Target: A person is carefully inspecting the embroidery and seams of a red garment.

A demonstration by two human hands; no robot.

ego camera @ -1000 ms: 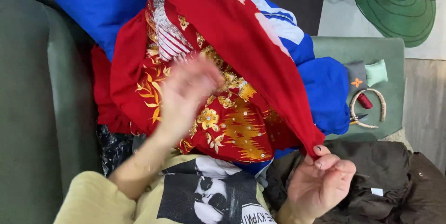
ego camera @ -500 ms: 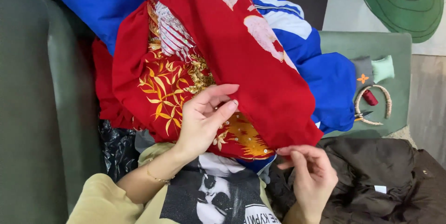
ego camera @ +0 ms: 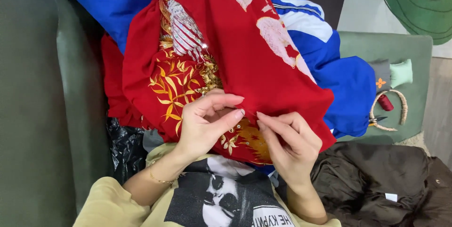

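Note:
A red garment [ego camera: 235, 62] with gold leaf embroidery and pale pink flowers lies across my lap on a green sofa. My left hand [ego camera: 205, 121] pinches the edge of the red cloth between thumb and forefinger. My right hand [ego camera: 287, 144] meets it from the right, fingertips closed on the same edge near the gold embroidery. The fingertips of both hands almost touch. A thin gold bracelet sits on my left wrist.
A blue and white jacket [ego camera: 348, 81] lies under the red cloth. A brown coat [ego camera: 376, 180] is heaped at the lower right. On the green sofa seat [ego camera: 405, 43] lie a red thread spool [ego camera: 385, 102], a beige hoop [ego camera: 400, 109] and a mint green object [ego camera: 400, 72]. Black plastic [ego camera: 125, 144] shows at left.
My right hand has risen from my lap to the cloth's edge beside the left hand. The left hand has settled from a blurred sweep into a pinch on the cloth.

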